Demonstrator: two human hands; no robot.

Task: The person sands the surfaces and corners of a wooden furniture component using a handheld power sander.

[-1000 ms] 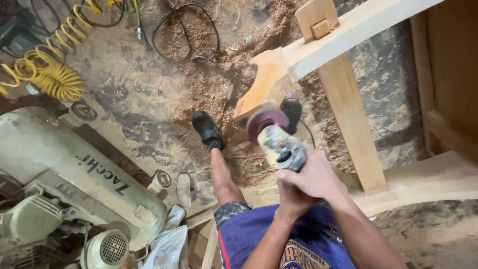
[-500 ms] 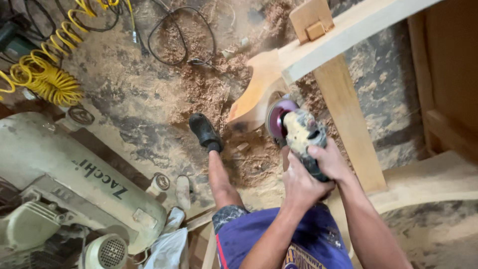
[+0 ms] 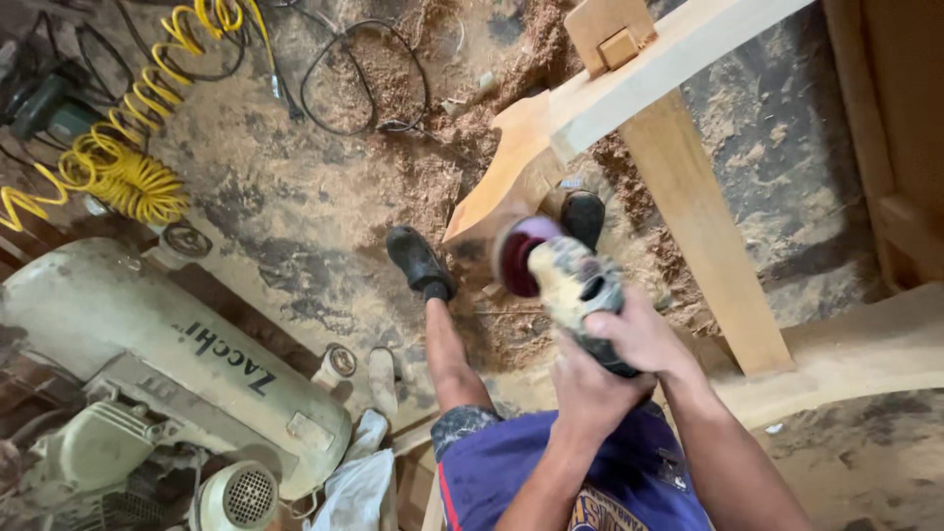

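While both hands clamp one dust-caked sander [image 3: 570,285], its red disc [image 3: 513,261] meets the curved wooden leg [image 3: 506,177].

Left hand [image 3: 590,393] and right hand [image 3: 644,334] grip together, one behind the other. One pale compressor tank [image 3: 147,334] lies left, contents unseen; one yellow coiled hose [image 3: 128,147], perhaps two black cables [image 3: 364,79], two dark shoes on sawdust.
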